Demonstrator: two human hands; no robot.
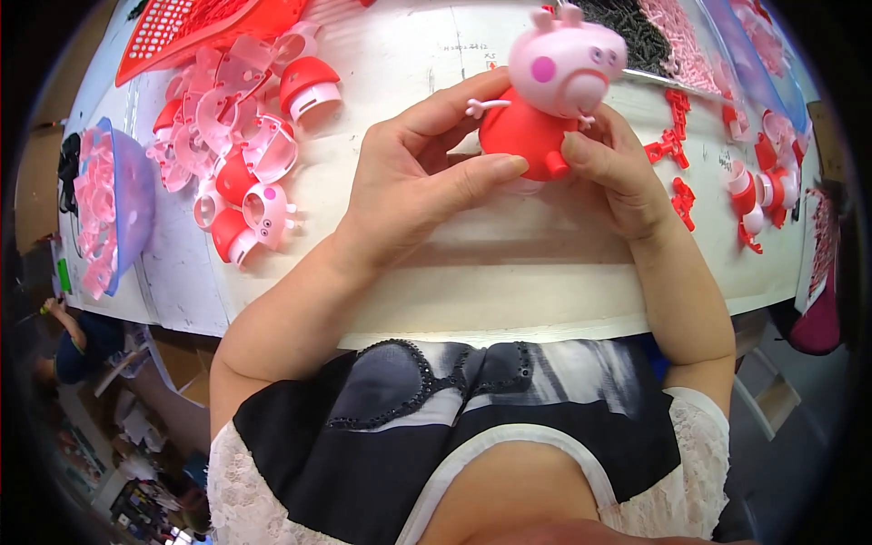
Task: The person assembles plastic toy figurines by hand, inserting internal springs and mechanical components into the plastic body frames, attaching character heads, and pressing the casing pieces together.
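A toy pig figure [531, 127] with a pink head, round red body and thin pink arms is held upright over the table between both hands. My left hand [409, 163] grips its red body from the left, thumb along the lower front. My right hand [618, 168] closes on the other side, its thumb near a short red peg [557, 164] that sticks out low on the body. Fingers behind the toy are partly hidden.
Loose pink and red toy shells [218, 136] are heaped at left, beside a blue tub [136, 195] of pink parts and a red perforated basket [154, 41]. Small red parts [672, 150] lie at right. Black pieces [627, 32] and pink pieces [679, 45] fill a far-right tray.
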